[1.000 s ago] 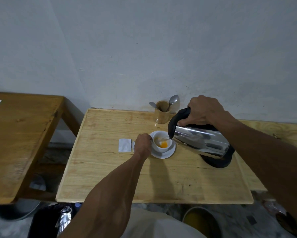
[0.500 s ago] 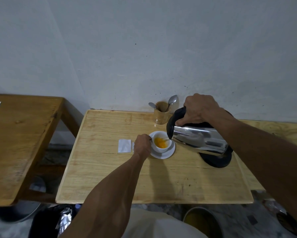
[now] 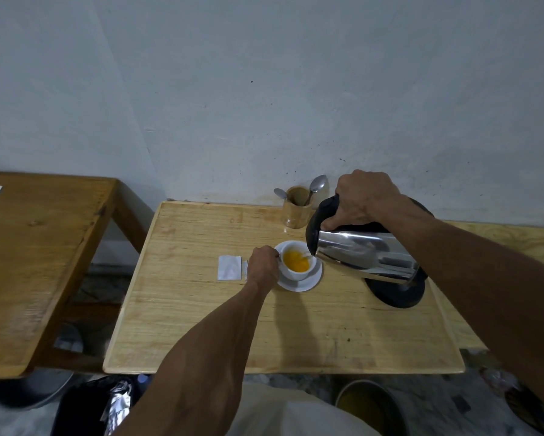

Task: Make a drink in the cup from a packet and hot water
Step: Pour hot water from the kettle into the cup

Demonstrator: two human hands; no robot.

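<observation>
A white cup (image 3: 299, 272) stands on a white saucer (image 3: 308, 283) near the middle of the light wooden table (image 3: 201, 325); orange liquid fills much of it. My left hand (image 3: 263, 268) grips the cup at its left side. My right hand (image 3: 362, 199) holds the black handle of a steel kettle (image 3: 365, 254), tilted with its spout over the cup's right rim. A thin stream runs into the cup. A white packet (image 3: 229, 267) lies flat just left of my left hand.
The kettle's black base (image 3: 396, 292) sits to the right of the saucer. A wooden holder (image 3: 299, 212) with two spoons stands by the wall. A darker wooden table (image 3: 38, 247) is on the left. Bins and a bucket (image 3: 368, 407) are on the floor below.
The orange liquid in the cup has risen and spread as water kept pouring. The kettle has tipped slightly more. My left hand stays on the cup.
</observation>
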